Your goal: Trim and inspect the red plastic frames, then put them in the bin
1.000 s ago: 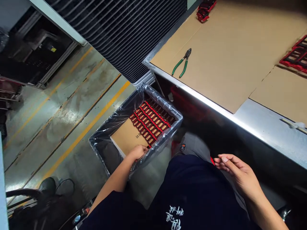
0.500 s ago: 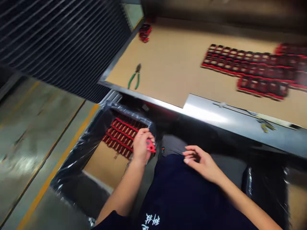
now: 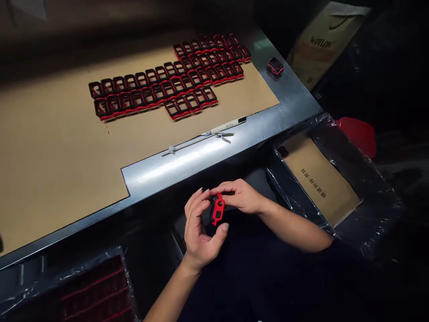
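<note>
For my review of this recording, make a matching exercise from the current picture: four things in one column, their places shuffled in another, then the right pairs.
Things
1. Red-and-black part with a round hole
2. Slender white-handled tool marked A55
3. Pale brown bag lettered WOTLON
4. Brown cardboard sheet printed with dark characters

Places
A. Inside the dark, plastic-lined bin at picture right
B. Between the left hand and right hand
C. Beyond the right end of the metal-edged bench
D. By the front edge of the bench's tan cover

Pairs: 1-B, 2-D, 3-C, 4-A
</note>
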A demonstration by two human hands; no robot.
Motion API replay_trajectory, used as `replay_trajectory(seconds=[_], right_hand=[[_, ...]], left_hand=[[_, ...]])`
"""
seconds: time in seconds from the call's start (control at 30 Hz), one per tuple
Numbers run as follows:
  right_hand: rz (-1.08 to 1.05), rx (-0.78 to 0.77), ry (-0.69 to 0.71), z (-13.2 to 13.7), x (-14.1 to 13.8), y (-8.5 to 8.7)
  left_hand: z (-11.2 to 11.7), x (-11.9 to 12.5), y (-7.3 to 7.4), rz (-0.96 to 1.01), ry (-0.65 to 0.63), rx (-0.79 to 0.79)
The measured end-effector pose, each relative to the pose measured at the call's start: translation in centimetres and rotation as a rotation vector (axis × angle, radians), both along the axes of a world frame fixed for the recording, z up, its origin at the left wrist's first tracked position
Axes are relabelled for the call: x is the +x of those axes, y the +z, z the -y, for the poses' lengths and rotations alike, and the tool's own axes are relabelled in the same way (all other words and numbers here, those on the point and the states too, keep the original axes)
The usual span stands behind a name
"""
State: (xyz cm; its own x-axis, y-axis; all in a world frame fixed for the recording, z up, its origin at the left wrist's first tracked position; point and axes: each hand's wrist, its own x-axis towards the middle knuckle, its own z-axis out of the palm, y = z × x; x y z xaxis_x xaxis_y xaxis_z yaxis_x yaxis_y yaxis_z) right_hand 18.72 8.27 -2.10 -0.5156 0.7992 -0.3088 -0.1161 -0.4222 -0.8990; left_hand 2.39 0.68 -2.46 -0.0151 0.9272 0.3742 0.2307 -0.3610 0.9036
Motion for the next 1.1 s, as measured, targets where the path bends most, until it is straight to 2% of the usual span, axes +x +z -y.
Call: replay_trajectory(seconds=[0.1,0.23,0.43,0.53,0.7,0.87,1.0,1.1], right_hand=[[-0.033,-0.059,0.044,0.3,-0.2,0.2],[-0.1,-0.162,0.074,0.6,-0.4,0.2],[-0.117,-0.121,0.041,0.9,-0.4,0.8],[-0.071,-0.114,0.017,0.9,0.0,1.3],[0.094,-0.064,-0.073,1.0,2.2,2.2],[-0.022,-0.17,0.131,2.4,3.0,2.9],[-0.102,-0.188,0.149,3.3,2.2,2.7],[-0.117,-0.202,0.153,3.5,1.8,2.3]], left_hand=[[0.1,-0.6,0.7,-0.147,-0.053,-0.005],[0.1,-1.7,1.3,-0.18,-0.171,-0.081],[-0.3,-2.6,1.3,-0.188,-0.327,-0.054],[-0.5,-2.6,1.4,-0.184,-0.325,-0.04],[-0.5,-2.7,1.4,-0.187,-0.296,-0.008],[-0.3,-2.5,0.7,-0.187,-0.313,-0.036],[0.3,-2.2,0.3,-0.169,-0.318,-0.066],[0.7,-2.1,0.5,-0.198,-0.299,-0.092]])
